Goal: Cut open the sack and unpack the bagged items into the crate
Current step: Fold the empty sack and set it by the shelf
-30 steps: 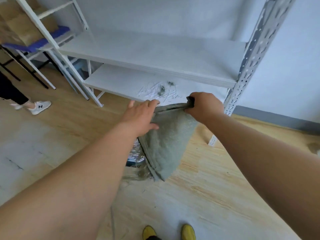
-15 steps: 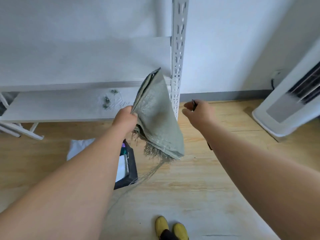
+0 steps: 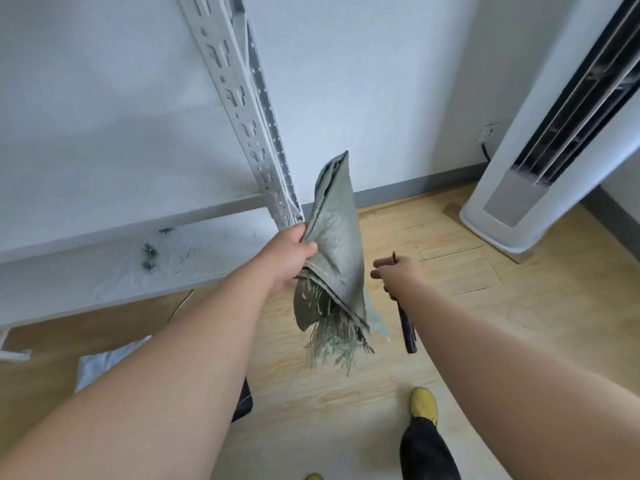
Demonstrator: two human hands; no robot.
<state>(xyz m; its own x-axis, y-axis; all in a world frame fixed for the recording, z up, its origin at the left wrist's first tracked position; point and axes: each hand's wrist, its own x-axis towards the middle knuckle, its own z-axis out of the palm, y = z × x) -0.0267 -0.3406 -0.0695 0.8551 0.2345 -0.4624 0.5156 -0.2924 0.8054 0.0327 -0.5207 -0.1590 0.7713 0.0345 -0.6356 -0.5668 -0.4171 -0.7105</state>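
Observation:
My left hand [image 3: 291, 252] grips a grey-green woven sack [image 3: 337, 244] at mid-height. The sack is limp and folded; its closed end points up and its frayed cut end hangs down in loose strands. My right hand [image 3: 398, 275] is closed around a dark-handled cutter [image 3: 406, 327], a little right of the sack and apart from it. The handle points down toward the floor. Under my left forearm lie a white bagged item [image 3: 104, 362] and the edge of a dark container [image 3: 244, 400], mostly hidden.
A white metal shelf rack [image 3: 249, 109] stands at left, its low shelf [image 3: 86, 271] strewn with thread scraps. A white tower air conditioner [image 3: 540, 161] stands at right. My yellow shoe [image 3: 423, 403] is on the wooden floor.
My right hand let go of the sack; only my left hand holds it now, raised upright with the frayed end down. The view swung right, bringing the air conditioner closer.

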